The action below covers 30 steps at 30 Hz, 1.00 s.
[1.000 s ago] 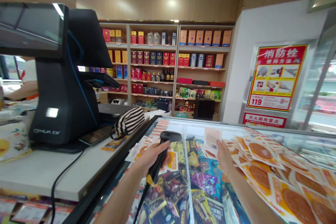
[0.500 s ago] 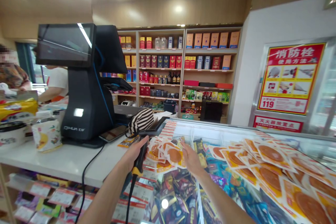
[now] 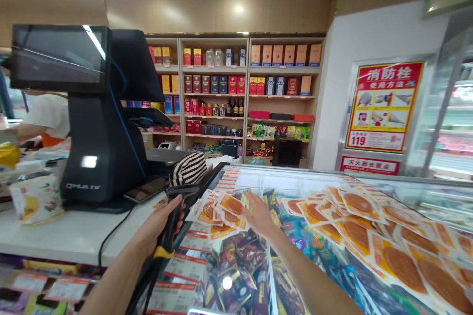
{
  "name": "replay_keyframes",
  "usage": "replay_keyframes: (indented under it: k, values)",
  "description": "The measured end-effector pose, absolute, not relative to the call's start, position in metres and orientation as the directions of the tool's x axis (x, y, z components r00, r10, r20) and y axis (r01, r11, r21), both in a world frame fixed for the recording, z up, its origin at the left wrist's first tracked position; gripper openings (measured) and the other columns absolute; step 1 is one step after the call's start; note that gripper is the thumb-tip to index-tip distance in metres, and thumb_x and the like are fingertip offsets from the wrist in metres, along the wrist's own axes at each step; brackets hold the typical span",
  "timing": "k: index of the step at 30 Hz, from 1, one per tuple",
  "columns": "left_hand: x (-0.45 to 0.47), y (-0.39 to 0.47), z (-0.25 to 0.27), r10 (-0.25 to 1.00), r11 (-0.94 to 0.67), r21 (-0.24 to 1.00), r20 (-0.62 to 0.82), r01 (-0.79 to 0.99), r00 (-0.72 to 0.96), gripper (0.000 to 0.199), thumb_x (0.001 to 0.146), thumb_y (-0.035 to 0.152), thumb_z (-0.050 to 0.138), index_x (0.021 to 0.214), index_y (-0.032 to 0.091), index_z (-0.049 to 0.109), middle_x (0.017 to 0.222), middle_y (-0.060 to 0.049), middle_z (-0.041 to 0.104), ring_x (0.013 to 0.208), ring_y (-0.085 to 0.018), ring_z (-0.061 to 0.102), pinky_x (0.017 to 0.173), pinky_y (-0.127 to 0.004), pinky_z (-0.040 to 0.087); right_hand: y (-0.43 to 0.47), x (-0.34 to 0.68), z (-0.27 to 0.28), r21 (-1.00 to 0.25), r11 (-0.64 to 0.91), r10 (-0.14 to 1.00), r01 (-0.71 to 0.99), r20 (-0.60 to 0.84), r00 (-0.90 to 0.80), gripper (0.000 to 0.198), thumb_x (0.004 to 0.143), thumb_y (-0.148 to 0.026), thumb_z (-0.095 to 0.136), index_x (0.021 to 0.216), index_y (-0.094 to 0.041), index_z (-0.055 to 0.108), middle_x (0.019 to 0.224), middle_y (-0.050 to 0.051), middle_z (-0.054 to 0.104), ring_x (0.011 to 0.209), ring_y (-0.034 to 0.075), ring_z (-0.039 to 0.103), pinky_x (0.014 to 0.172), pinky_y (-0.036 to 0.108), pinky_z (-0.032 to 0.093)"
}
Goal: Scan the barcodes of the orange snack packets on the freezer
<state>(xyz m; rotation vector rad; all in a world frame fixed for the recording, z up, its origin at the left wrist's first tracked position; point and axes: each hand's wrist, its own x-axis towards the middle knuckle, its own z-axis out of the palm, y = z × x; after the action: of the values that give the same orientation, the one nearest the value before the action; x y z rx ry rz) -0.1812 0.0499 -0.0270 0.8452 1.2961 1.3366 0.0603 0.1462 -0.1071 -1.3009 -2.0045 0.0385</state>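
My left hand (image 3: 162, 224) grips a black handheld barcode scanner (image 3: 172, 221) with a yellow band and a trailing cable. Its head points away, left of a small group of flat packets (image 3: 212, 216), each showing a round orange-brown piece. My right hand (image 3: 258, 214) has its fingers closed at the edge of one such packet (image 3: 233, 205) on top of that group. The group lies on the glass top of a chest freezer (image 3: 185, 278), at its left side. A larger spread of the same packets (image 3: 358, 231) covers the glass farther right.
Wrapped goods (image 3: 240, 275) show beneath the glass. On the left, a counter (image 3: 33, 243) bears a black checkout terminal (image 3: 101, 147), a white pouch (image 3: 35, 199) and a striped cloth item (image 3: 189, 168). Boxed goods fill shelves (image 3: 216, 94) behind. A person in white (image 3: 48, 113) is partly hidden.
The view has turned rightward, so the surroundings sit farther left. The scanner in my left hand has drawn away from the small packet group. My right hand has shifted one packet slightly leftward.
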Motion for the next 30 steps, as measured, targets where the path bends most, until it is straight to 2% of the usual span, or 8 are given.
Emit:
replay_keyframes:
  k: [6,10,15,19,21,24,27,30]
  values:
    - [-0.154,0.055,-0.030,0.984,0.114,0.983,-0.132,-0.141,-0.120,0.035,0.060,0.049,0.055,0.065,0.014,0.049,0.046,0.003,0.050,0.035,-0.007,0.044,0.034,-0.017,0.033,0.144,0.171,-0.102,-0.284,0.151,0.798,0.947,0.601,0.053,0.038,0.061,-0.019,0.051,0.098,-0.013,0.053,0.112,0.018,0.046,0.111,0.033,0.031,0.086,0.053,0.018]
    - [-0.130,0.053,-0.028,0.996,0.089,0.989,-0.091,-0.120,-0.011,0.036,0.061,0.049,0.053,0.060,0.014,0.048,0.047,0.002,0.051,0.036,-0.006,0.044,0.035,-0.017,0.034,0.135,0.207,-0.106,-0.099,-0.064,0.828,0.993,0.550,0.108,0.021,0.059,-0.027,0.054,0.073,-0.013,0.057,0.088,0.016,0.057,0.096,0.031,0.044,0.081,0.051,0.024]
    - [-0.100,0.046,-0.023,0.988,0.133,0.980,-0.120,-0.148,0.095,0.033,0.063,0.046,0.054,0.062,0.015,0.046,0.048,0.003,0.050,0.037,-0.007,0.045,0.036,-0.017,0.034,0.132,0.208,-0.099,-0.178,-0.006,0.835,0.984,0.541,0.102,0.010,0.061,-0.017,0.051,0.052,-0.015,0.051,0.054,0.007,0.055,0.068,0.023,0.054,0.074,0.044,0.031]
    - [-0.083,0.043,-0.023,0.983,0.088,0.984,-0.060,-0.156,0.176,0.033,0.064,0.048,0.052,0.067,0.015,0.046,0.049,0.003,0.050,0.037,-0.007,0.045,0.036,-0.017,0.033,0.126,0.214,-0.074,-0.258,-0.058,0.786,0.965,0.585,0.203,0.015,0.072,-0.022,0.039,0.072,-0.017,0.053,0.054,0.005,0.053,0.057,0.019,0.052,0.059,0.035,0.035]
    - [-0.076,0.041,-0.022,0.976,0.100,0.982,-0.064,-0.163,0.210,0.033,0.065,0.048,0.051,0.069,0.015,0.046,0.049,0.003,0.049,0.037,-0.006,0.045,0.036,-0.017,0.032,0.124,0.219,-0.066,-0.372,-0.062,0.727,0.926,0.619,0.297,0.021,0.075,-0.025,0.033,0.078,-0.017,0.052,0.057,0.005,0.053,0.057,0.018,0.051,0.058,0.032,0.035]
    - [-0.070,0.036,-0.021,0.970,0.111,0.981,-0.072,-0.161,0.233,0.034,0.066,0.048,0.049,0.071,0.014,0.047,0.050,0.003,0.049,0.037,-0.006,0.044,0.035,-0.017,0.031,0.126,0.221,-0.073,-0.645,0.061,0.661,0.762,0.598,0.453,0.019,0.072,-0.028,0.037,0.076,-0.017,0.051,0.061,0.003,0.053,0.060,0.016,0.049,0.059,0.030,0.037]
    - [-0.069,0.032,-0.022,0.950,0.123,0.980,-0.070,-0.159,0.303,0.034,0.067,0.048,0.048,0.070,0.015,0.046,0.051,0.003,0.050,0.038,-0.006,0.044,0.037,-0.017,0.032,0.132,0.216,-0.097,-0.887,0.251,0.707,0.388,0.442,0.552,0.016,0.066,-0.031,0.042,0.073,-0.019,0.049,0.061,0.000,0.053,0.060,0.015,0.050,0.059,0.031,0.041]
    - [-0.071,0.029,-0.027,0.926,0.137,0.979,-0.073,-0.150,0.370,0.034,0.067,0.048,0.048,0.071,0.015,0.046,0.052,0.002,0.051,0.039,-0.007,0.045,0.038,-0.018,0.032,0.138,0.210,-0.117,-0.946,0.325,0.798,-0.008,0.270,0.538,0.017,0.062,-0.032,0.047,0.075,-0.021,0.046,0.063,-0.004,0.053,0.059,0.014,0.051,0.056,0.032,0.045]
